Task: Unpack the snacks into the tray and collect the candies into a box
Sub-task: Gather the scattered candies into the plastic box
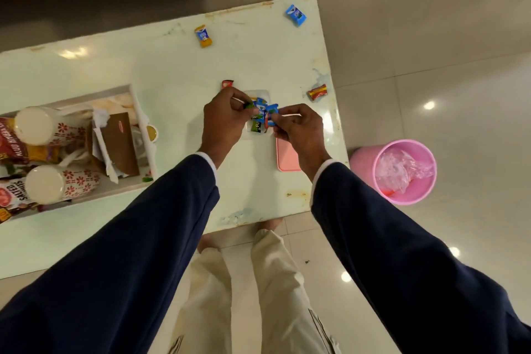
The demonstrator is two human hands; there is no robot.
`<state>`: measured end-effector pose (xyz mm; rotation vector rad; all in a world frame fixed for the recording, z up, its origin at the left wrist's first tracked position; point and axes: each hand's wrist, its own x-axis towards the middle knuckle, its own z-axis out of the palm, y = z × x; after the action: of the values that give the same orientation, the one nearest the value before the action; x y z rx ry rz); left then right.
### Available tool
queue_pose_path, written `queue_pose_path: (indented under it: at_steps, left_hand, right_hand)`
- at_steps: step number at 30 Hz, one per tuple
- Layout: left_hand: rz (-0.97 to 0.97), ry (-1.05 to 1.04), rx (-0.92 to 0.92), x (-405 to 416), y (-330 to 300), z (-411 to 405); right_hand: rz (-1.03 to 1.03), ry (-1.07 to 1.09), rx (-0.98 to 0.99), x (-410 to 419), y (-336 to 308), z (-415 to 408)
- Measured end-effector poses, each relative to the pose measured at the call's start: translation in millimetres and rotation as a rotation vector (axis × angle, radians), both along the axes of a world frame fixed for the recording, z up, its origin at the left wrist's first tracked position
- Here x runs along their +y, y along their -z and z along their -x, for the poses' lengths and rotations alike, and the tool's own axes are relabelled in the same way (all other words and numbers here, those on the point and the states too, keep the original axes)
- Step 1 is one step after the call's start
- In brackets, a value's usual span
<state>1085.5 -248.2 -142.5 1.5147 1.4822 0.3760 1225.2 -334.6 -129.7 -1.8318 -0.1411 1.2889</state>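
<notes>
Candies pinched over box

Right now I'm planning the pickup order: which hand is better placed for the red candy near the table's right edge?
Probably the right hand: the red candy lies on its side, just beyond it.

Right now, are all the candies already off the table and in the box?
No: four wrapped candies lie loose on the table, such as the blue candy near the far corner and the yellow candy.
</notes>
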Motion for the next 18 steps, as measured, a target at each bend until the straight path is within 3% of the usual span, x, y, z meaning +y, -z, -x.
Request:
queue_pose_path:
  at_steps: [3, 6, 8, 11, 15, 18]
  left_hand:
    - [-0.092, 0.085, 0.051, 3, 10, 4]
    - [-0.183, 0.117, 0.138, 10, 22, 23]
    - [-0.162, 0.128, 0.216, 19, 30, 36]
    - [-0.076, 0.186, 0.352, 35, 40, 43]
    - [-0.114, 0.244, 0.48, 52, 52, 35]
    - [-0.215, 0.358, 0.658, 57, 59, 28]
  right_hand:
    - [0.076, -0.179, -0.146, 16, 5, 3]
    - [0.103, -0.227, -0.247, 19, 14, -13]
    - [0.124, -0.238, -0.314, 15, 25, -31]
    - [0.104, -0.328, -0.592, 7, 42, -67]
    - [0.146, -0.595, -0.866, 9, 56, -104]
    - [0.149, -0.836, -0.918, 18, 65, -118]
